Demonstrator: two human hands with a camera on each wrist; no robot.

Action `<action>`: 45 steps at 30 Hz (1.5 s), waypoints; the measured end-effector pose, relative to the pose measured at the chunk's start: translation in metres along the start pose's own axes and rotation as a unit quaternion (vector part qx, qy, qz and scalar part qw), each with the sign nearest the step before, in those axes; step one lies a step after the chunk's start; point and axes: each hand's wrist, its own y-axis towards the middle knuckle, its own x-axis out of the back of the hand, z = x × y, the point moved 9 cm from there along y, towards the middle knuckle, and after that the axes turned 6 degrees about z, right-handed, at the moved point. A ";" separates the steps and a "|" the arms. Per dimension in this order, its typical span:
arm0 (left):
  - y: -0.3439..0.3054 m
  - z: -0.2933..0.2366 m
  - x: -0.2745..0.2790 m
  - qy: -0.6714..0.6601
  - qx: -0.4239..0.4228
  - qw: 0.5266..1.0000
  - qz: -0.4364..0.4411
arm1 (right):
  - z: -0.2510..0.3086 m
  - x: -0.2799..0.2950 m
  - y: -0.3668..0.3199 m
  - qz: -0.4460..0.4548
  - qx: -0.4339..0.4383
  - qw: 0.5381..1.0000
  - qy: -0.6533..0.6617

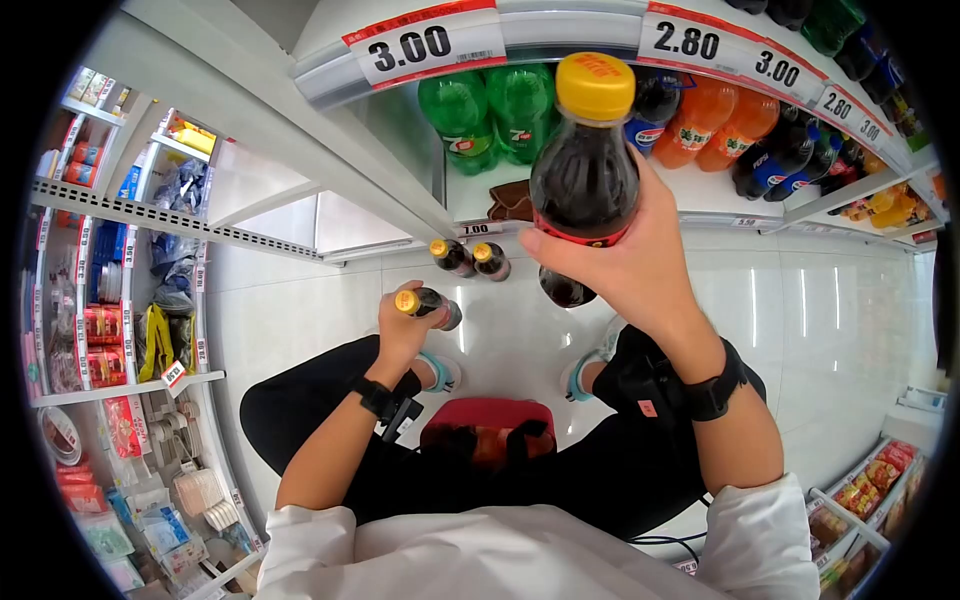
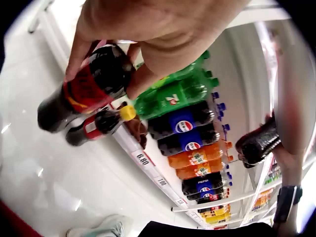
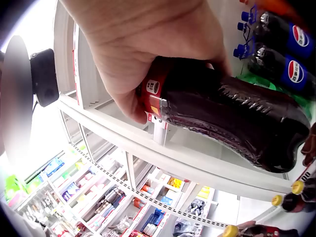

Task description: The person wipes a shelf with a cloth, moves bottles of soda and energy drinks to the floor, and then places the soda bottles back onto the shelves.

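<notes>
My right hand (image 1: 655, 255) holds up a dark cola bottle (image 1: 585, 185) with a yellow cap and red label, in front of the drinks shelf. Thumb and fingers wrap its middle, and its lower body (image 3: 237, 118) fills the right wrist view. Lower down, my left hand (image 1: 400, 338) grips a second yellow-capped cola bottle (image 1: 432, 300) above the floor; its red label (image 2: 86, 86) shows in the left wrist view. Two more cola bottles, a left one (image 1: 453, 260) and a right one (image 1: 492, 263), stand on the floor by the shelf's base.
Green 7UP bottles (image 1: 520, 110), orange soda bottles (image 1: 695, 130) and Pepsi bottles (image 1: 775, 165) line the low shelf. A brown item (image 1: 512, 200) lies at its front edge. Price tags (image 1: 425, 42) run along the shelf above. A red stool (image 1: 487, 412) is between the legs; goods racks (image 1: 110, 330) stand left.
</notes>
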 end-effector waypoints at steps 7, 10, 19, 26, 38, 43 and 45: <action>0.020 0.102 -0.033 -0.003 0.038 0.999 -0.025 | -0.012 -0.009 0.013 0.003 -0.033 0.999 -0.038; 0.030 0.114 -0.045 -0.022 -0.004 0.999 -0.041 | -0.015 -0.012 0.017 0.000 -0.040 0.999 -0.027; 0.037 0.081 -0.052 -0.117 0.109 0.987 -0.030 | -0.014 -0.012 0.015 -0.002 -0.027 0.999 -0.022; 0.027 0.088 -0.059 -0.186 0.137 0.973 0.016 | -0.012 -0.015 0.010 0.020 -0.028 0.999 -0.018; 0.002 0.050 -0.037 -0.129 0.245 0.956 0.093 | -0.023 -0.027 0.001 0.041 0.010 0.998 -0.053; -0.016 -0.087 0.004 -0.121 -0.069 0.990 0.004 | -0.019 -0.031 -0.006 0.050 0.014 0.996 -0.069; -0.044 -0.167 0.018 -0.159 -0.159 0.973 0.049 | -0.024 -0.046 -0.010 0.127 -0.027 0.985 -0.111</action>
